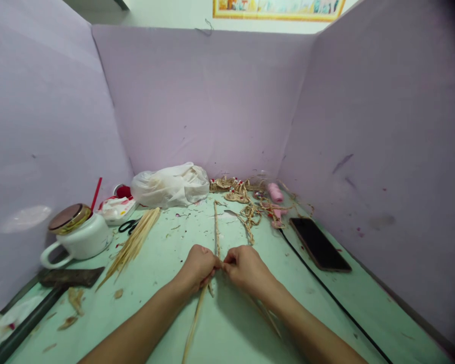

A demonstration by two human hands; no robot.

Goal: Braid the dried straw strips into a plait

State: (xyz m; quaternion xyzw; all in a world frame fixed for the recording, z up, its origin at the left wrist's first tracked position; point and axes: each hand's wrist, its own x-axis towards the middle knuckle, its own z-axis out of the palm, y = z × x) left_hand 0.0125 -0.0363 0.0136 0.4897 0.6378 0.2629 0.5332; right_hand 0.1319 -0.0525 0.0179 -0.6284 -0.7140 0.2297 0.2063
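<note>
A thin straw braid (217,227) runs away from me down the middle of the table. At its near end, my left hand (200,265) is closed, thumb and fingers pinching the straw. Right beside it, my right hand (246,268) pinches the same end, and the fingertips of both hands almost meet. Loose straw strands (194,323) trail toward me from under the left hand, and others come out below the right wrist. The exact crossing of the strands is hidden by my fingers. Left of my hands lies a fanned bundle of dry straw (138,242).
Leftward are a hammer (72,277), a white mug (87,237) with a lidded jar, and black scissors (125,226). A plastic bag (170,184), braided pieces (237,194) and a pink thread spool (275,192) line the back. Rightward lie a phone (320,243) and black cable (326,290). Lilac partitions (205,96) enclose the table.
</note>
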